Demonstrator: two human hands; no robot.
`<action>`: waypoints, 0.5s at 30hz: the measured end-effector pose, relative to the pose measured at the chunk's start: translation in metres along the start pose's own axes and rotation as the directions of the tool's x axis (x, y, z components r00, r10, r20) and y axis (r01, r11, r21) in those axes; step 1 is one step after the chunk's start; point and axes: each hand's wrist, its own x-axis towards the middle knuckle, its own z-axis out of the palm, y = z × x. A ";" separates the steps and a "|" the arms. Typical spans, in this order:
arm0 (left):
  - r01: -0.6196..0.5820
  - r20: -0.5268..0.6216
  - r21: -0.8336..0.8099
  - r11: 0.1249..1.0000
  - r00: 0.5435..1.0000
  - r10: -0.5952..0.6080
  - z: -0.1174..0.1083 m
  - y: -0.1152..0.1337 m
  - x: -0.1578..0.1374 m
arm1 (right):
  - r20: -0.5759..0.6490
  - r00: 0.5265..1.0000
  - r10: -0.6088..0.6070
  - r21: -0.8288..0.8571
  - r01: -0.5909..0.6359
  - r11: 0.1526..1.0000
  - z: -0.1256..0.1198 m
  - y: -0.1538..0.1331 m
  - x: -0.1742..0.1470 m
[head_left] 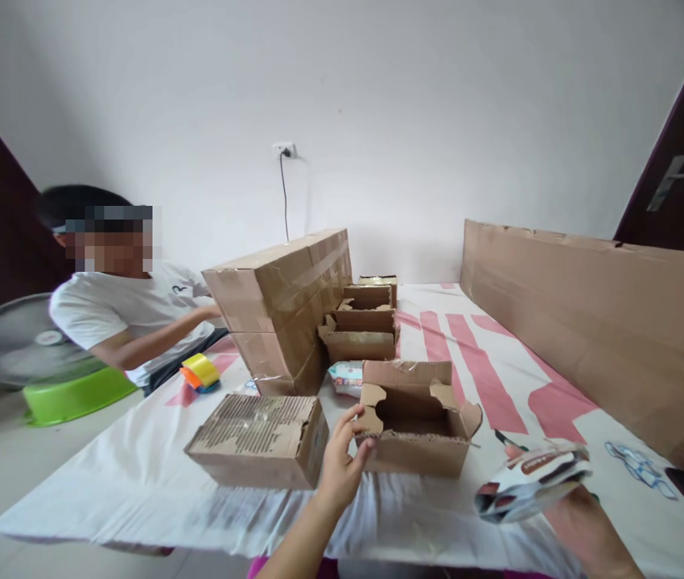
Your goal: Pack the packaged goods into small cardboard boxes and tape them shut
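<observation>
Near the table's front edge stands an open cardboard box (411, 456) with its flaps raised; no contents are visible inside. My left hand (339, 460) grips its left flap and front corner, thumb at the front. To the right of the box, my right hand (583, 515) holds a white packet (532, 481) with red and dark print, slightly blurred. A thin dark stick-like thing (509, 441) shows by the fingers of that hand; I cannot tell what it is. Left of my left hand lies a closed cardboard box (257, 438) with a torn, ribbed top.
Behind the open box are another printed packet (347, 378) and several open boxes (360, 346). Taped boxes (282, 305) form a stack. Tape rolls (200, 371) lie at left, near a seated person (106, 314) and a fan (22, 338). A long cardboard panel (595, 322) stands right.
</observation>
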 end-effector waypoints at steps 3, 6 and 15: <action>0.021 -0.044 0.012 1.000 0.999 -0.020 0.002 0.000 0.006 | 0.142 0.977 0.157 0.085 -0.170 0.982 -0.008 0.003 -0.001; 0.032 -0.078 0.013 0.999 0.996 -0.031 0.005 0.002 0.014 | 0.187 0.956 0.227 0.072 -0.244 0.967 -0.008 0.005 -0.002; 0.136 -0.170 -0.120 0.983 0.973 -0.155 0.001 0.012 0.042 | 0.195 0.965 0.174 0.021 -0.182 0.983 0.021 0.028 -0.003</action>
